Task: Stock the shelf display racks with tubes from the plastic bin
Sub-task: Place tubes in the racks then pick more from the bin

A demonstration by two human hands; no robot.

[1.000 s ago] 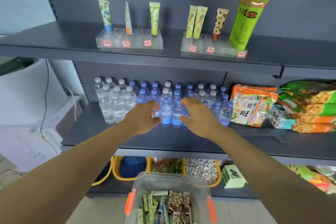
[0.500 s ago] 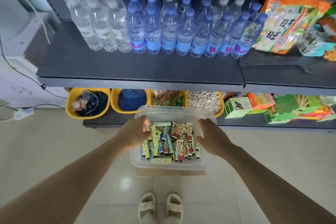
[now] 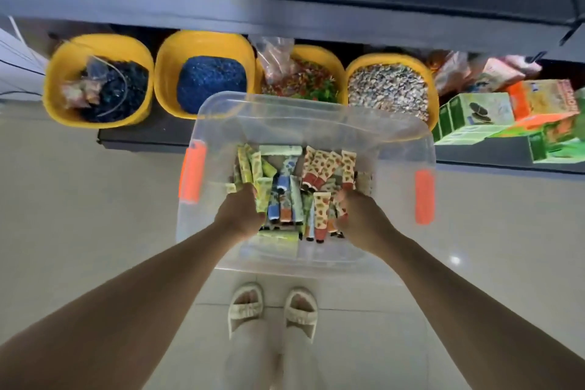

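Both hands are down in the plastic bin (image 3: pixel 316 123) on the floor, w/ tubes (image 3: pixel 319 168) piled inside. Left hand (image 3: pixel 239 215) & right hand (image 3: pixel 357 218) curl into the pile, but can't tell if they hold any. Next, I think: grab some & lift up to the racks.

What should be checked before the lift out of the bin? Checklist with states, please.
1. Both hands in the bin: ok. Left hand and right hand are down among the tubes.
2. Left hand holding a tube: cannot tell, its fingers are hidden under the hand.
3. Right hand holding a tube: cannot tell, its fingers are hidden too.
4. Tubes left to stock: ok, many lie in the bin.
5. Bin lid off: ok, top is open.
6. Racks in sight: not ok, only the shelf edge shows above.
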